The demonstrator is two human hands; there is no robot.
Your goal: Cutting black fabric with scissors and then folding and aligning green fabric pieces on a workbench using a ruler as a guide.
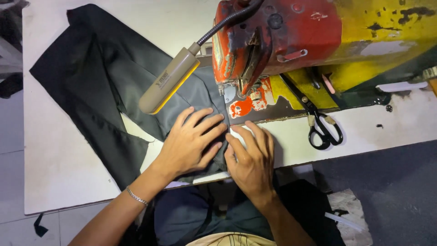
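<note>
Dark fabric [104,86], judged soft, light and slippery, is spread on the bench [59,173] at nine o'clock of the sewing machine [273,41]. It is pressed flat by the left hand [191,141] and right hand [250,159], fingers spread, best controlled near the needle. Scissors [321,123] are seen at three o'clock.

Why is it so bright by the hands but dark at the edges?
In the head view, the small lamp on a bendy neck lights the dark fabric and both hands, left hand and right hand; the corners fall into shadow, the scissors sit in dimmer light, and the picture stays fairly sharp throughout.
</note>
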